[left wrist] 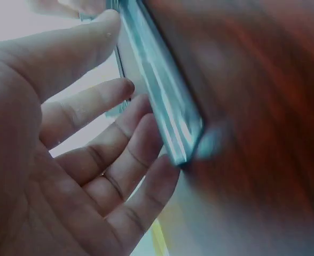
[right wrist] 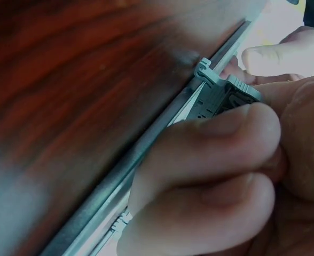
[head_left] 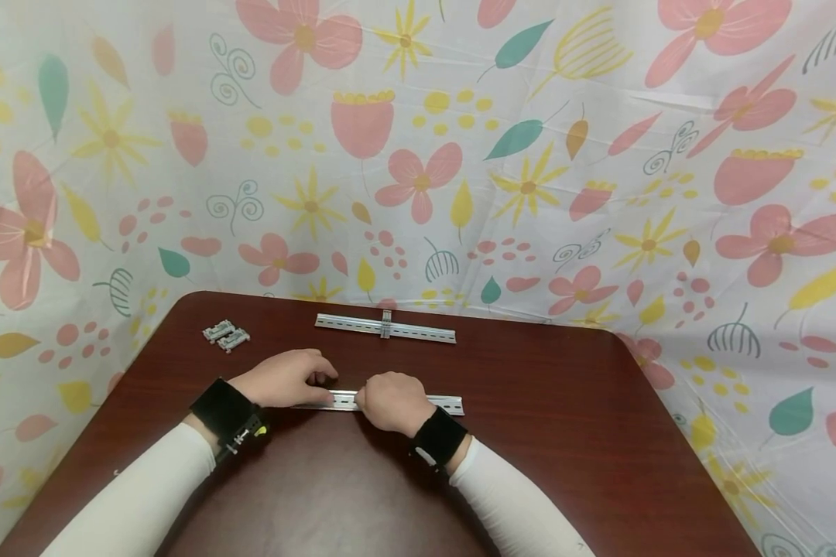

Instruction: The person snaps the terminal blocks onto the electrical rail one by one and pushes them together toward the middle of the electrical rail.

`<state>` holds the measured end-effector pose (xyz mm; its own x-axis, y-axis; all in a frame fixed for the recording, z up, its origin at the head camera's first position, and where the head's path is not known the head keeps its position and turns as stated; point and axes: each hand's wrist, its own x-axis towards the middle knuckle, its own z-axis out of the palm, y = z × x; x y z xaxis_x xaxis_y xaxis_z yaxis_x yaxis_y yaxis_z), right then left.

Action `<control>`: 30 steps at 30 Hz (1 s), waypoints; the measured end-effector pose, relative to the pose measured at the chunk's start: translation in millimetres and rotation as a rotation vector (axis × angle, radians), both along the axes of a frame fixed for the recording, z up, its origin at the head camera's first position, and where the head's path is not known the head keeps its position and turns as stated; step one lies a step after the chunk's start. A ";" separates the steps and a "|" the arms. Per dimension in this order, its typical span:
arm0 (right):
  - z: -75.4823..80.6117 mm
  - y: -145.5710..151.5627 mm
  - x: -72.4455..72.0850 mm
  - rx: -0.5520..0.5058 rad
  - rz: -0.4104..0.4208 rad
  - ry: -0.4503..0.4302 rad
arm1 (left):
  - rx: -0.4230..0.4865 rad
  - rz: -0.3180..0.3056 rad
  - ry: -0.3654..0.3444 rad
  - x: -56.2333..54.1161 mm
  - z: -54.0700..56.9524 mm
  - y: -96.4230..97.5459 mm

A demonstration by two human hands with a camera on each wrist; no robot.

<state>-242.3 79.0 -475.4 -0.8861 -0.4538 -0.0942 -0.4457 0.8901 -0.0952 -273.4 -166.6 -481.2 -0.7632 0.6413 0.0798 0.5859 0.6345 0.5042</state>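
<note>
Right hand [head_left: 395, 404]: fingers clamped on grey terminal block [right wrist: 213, 98] at slotted DIN rail [head_left: 449, 404]. Left hand [head_left: 282, 377]: fingers apart, by rail's left end. Second rail [head_left: 348, 323] near worktop [head_left: 564, 433] far edge.

Free passage noted along the right edge of the desk [head_left: 571, 433], up to its far right corner. Obstructions: near rail [head_left: 449, 404] mid-desk, with left grip [head_left: 286, 377] and right grip [head_left: 397, 404] upon it; far rail [head_left: 425, 334] by the far edge, crossed by a block [head_left: 386, 324]; grey parts [head_left: 234, 339] near the far left corner.
</note>
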 end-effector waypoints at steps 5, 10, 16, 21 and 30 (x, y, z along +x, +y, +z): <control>-0.1 0.5 0.0 0.002 0.000 -0.004 | -0.013 0.091 0.011 -6.7 1.5 -14.6; -1.2 1.4 -0.2 0.002 0.007 -0.009 | -0.013 0.209 0.070 -13.8 5.2 -34.9; -0.4 1.6 0.8 0.002 0.010 0.000 | -0.044 0.368 0.133 -19.4 11.1 -64.4; 0.5 1.8 2.0 -0.002 0.007 0.003 | -0.074 0.460 0.140 -25.1 10.2 -88.5; 1.2 2.1 2.0 -0.004 0.004 0.008 | -0.146 0.551 0.122 -30.4 1.3 -116.7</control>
<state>-240.3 81.1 -474.1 -0.8851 -0.4575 -0.0856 -0.4499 0.8880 -0.0950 -303.8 -283.3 -479.9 -0.9782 0.1630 0.1289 0.1979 0.9200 0.3383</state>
